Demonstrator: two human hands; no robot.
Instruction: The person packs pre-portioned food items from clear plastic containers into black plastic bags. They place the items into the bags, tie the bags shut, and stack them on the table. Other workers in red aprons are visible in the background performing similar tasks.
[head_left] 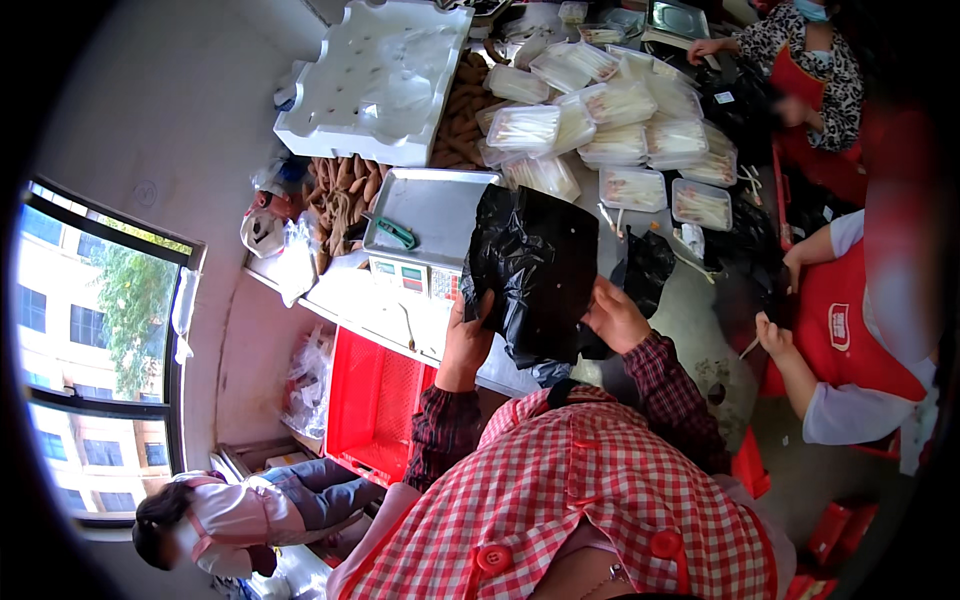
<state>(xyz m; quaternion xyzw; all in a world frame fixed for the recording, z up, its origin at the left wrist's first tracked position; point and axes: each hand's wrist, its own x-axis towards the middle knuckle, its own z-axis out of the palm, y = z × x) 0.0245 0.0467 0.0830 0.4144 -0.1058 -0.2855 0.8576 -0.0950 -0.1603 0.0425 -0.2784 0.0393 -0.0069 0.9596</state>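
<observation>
A black plastic bag [530, 265] with a few small holes is stretched between my two hands above the table's near edge. My left hand [468, 335] grips its lower left side, thumb up against the plastic. At the lower right edge, my right hand [615, 318] pinches the bag with fingers partly tucked behind it. Just beyond is a scale with a metal pan [425, 195], and a green-handled tool [396, 233] lies in that pan. Another crumpled black bag [648, 270] rests right of my right hand.
Clear trays [630, 110] of thin pale sticks are piled at the far side. A white foam box [375, 85] stands at the far left, beside brown roots [345, 190]. A red crate [375, 405] is below the table's left edge. Co-workers are at right and lower left.
</observation>
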